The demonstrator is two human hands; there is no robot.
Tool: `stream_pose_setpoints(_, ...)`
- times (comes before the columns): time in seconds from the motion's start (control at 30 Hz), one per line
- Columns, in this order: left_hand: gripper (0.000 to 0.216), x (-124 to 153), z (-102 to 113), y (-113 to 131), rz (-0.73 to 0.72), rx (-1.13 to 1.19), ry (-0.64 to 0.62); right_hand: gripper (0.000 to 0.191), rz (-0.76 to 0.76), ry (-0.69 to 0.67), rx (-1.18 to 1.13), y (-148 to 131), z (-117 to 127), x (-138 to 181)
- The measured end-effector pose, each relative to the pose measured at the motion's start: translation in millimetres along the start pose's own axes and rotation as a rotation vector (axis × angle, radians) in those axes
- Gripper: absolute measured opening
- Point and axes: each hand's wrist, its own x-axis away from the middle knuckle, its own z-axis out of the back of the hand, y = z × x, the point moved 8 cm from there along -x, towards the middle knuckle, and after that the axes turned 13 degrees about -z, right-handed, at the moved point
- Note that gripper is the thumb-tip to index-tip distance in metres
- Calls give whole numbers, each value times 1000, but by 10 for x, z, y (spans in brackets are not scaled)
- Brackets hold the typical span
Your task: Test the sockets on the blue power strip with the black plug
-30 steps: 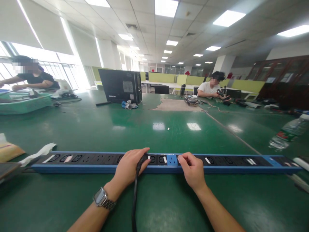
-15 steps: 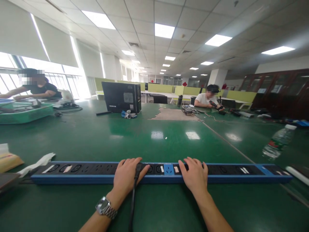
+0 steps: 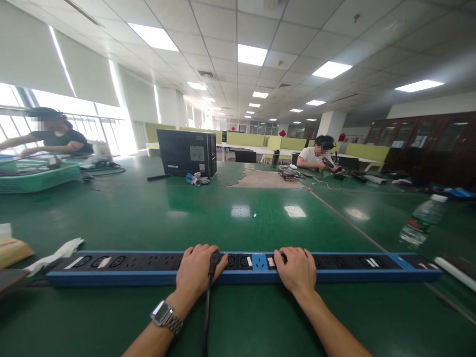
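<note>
A long blue-and-black power strip (image 3: 238, 276) lies crosswise on the green table in front of me, its sockets facing up. My left hand (image 3: 199, 267), with a metal-banded watch on the wrist, is closed over it left of the blue socket, fingers curled towards the far edge. Between its thumb and index finger shows a black plug (image 3: 214, 259), whose cord runs down towards me; whether it sits in a socket is hidden. Right of the blue socket, my right hand (image 3: 297, 267) grips the strip too, fingers bent over the far side.
A water bottle (image 3: 422, 223) stands at the right. Farther back are a black computer case (image 3: 186, 151), gloves (image 3: 198, 179) and a green basket (image 3: 40, 181). White paper (image 3: 59, 253) touches the strip's left end. One person sits far left, another at the back right.
My right hand's fingers have drawn closer together over the strip. My left hand keeps its place. The whole view has shifted slightly.
</note>
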Motion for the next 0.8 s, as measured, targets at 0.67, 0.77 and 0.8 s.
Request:
stream_pose_setpoints(0.67, 45, -131, -60, -69, 24, 46, -31, 32, 14, 4, -26, -26, -115, -186)
stream_pose_setpoints(0.77, 44, -125, -55, -76, 25, 49, -26, 32, 18, 0, -40, -25, -109, -185)
stream_pose_setpoints(0.8, 44, -121, -56, -80, 25, 50, -24, 32, 17, 0, -45, -23, -107, -185)
